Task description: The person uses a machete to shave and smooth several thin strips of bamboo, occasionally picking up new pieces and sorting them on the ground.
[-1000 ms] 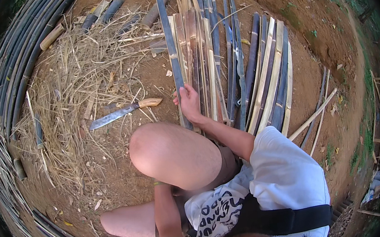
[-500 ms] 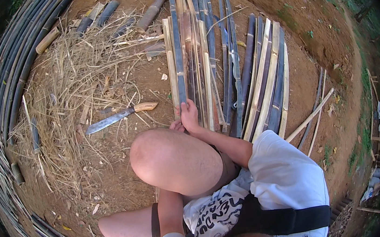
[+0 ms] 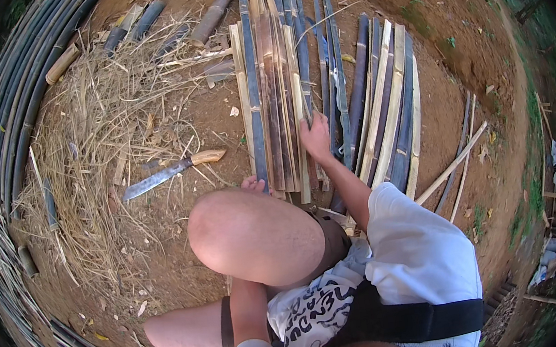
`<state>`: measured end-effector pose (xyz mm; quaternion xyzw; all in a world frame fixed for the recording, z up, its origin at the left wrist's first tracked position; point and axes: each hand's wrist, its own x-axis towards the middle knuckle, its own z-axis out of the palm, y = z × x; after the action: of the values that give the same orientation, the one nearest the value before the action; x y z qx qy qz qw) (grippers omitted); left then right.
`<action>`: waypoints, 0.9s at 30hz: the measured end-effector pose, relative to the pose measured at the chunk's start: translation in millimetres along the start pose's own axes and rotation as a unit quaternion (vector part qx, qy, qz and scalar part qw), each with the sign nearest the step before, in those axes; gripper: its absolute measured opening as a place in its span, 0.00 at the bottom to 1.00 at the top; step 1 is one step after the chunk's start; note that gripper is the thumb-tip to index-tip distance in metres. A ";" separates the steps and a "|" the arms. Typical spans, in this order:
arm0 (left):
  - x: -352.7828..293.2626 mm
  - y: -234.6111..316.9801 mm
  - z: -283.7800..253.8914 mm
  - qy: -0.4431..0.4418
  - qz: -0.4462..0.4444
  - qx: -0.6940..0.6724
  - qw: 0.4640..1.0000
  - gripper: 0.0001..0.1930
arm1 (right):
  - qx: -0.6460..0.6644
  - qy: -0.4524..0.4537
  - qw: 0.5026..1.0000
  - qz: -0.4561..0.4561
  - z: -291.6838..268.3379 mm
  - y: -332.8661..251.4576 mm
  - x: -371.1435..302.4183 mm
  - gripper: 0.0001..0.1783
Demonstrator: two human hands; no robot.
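Black lettering (image 3: 316, 306) on your white shirt (image 3: 420, 246), right hand (image 3: 317, 139) at bamboo strips (image 3: 271, 85), left hand (image 3: 250, 184) at their left, cannot tell if either grip clamps

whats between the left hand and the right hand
In the head view, split bamboo strips lie side by side between the left hand and the right hand.

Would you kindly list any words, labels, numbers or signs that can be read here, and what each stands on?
Black printed lettering, creased and tilted: on the front of the white shirt; I won't copy its wording.
Bamboo strips: none that I can make out.
Knife: none visible on blade or handle.
Dark outer edges: too unclear to tell.
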<state>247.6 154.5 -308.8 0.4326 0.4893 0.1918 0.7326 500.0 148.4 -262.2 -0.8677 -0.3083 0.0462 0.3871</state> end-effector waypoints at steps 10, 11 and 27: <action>-68.5 104.9 15.3 0.135 0.126 0.127 0.975 0.18 | 0.229 -0.232 0.945 0.039 22.7 -64.1 5.8 0.29; -75.9 118.5 7.6 0.157 0.146 0.142 0.966 0.18 | 0.286 -0.266 0.914 0.107 38.0 -82.3 13.0 0.28; -534.1 252.6 -230.0 0.211 0.374 -0.078 0.900 0.47 | 0.557 -0.650 0.516 0.001 -36.7 -494.2 -104.7 0.11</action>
<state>-158.5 20.4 159.1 0.4747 0.4183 0.5756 0.5181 180.7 317.2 92.8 -0.2027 -0.3841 0.7605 0.4826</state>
